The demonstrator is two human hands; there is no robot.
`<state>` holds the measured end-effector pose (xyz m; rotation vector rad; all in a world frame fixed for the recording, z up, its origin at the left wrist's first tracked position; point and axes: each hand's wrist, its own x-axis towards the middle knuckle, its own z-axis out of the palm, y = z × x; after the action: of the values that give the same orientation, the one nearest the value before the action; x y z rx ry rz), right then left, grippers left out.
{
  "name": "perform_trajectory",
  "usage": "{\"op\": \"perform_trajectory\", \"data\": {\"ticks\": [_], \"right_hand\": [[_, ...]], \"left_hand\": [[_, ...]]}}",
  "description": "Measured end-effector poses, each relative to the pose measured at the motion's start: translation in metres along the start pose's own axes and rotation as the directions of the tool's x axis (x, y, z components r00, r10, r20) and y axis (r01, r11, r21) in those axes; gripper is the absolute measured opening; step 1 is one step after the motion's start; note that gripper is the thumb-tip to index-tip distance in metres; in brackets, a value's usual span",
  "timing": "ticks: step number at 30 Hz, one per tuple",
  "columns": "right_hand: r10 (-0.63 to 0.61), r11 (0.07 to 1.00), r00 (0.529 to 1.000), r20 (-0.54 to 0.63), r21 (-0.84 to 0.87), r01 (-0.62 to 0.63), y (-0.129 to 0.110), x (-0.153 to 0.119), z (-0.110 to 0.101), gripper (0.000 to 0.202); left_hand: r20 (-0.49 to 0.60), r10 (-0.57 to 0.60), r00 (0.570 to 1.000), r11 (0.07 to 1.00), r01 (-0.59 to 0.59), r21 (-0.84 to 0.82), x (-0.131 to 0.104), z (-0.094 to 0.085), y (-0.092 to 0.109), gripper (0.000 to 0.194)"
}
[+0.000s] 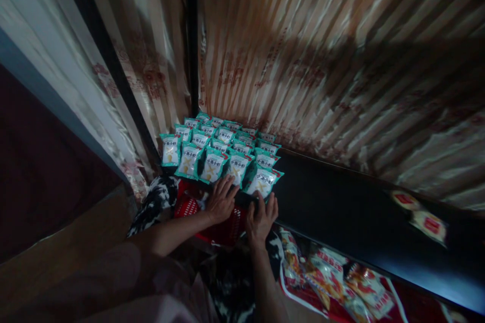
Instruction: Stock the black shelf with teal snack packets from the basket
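Observation:
Several small green-and-white snack packets (226, 135) stand in close rows at the left end of a black shelf (322, 192). My left hand (222, 203) is open, its fingertips at the lower edge of a front-row packet (238, 165). My right hand (262, 216) is also open, with spread fingers touching the bottom of the packet at the front right corner (262, 180). Neither hand wraps around a packet. The lower parts of these front packets are partly hidden by my fingers.
A red basket (227, 229) sits below my hands. Under the shelf's front edge, a red bag (303, 295) holds several larger snack bags (328, 272). Two cream-and-red packets (430, 226) lie on the shelf at right. Pleated curtain (303, 60) and dark posts (191, 35) stand behind.

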<state>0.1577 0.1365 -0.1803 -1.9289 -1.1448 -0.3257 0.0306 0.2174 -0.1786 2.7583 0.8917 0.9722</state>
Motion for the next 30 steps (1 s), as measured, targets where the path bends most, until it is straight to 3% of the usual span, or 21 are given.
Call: {"op": "perform_trajectory", "data": {"ticks": [16,26,30], "right_hand": [[-0.015,1.0,1.0,-0.003,0.001,0.015,0.005,0.002,-0.002,0.039],[-0.064,0.998,0.997,-0.031,-0.028,0.063,0.003,0.0,-0.004,0.038],[-0.086,0.996,0.994,-0.068,-0.046,0.083,0.003,0.004,-0.002,0.039]], "left_hand": [[0.044,0.055,0.997,0.998,-0.055,0.0,0.007,-0.001,0.005,0.046],[0.014,-0.072,0.997,0.989,0.073,-0.132,0.017,-0.011,0.005,0.059],[0.029,-0.042,0.999,0.984,0.046,-0.173,0.009,-0.011,0.009,0.06]]}}
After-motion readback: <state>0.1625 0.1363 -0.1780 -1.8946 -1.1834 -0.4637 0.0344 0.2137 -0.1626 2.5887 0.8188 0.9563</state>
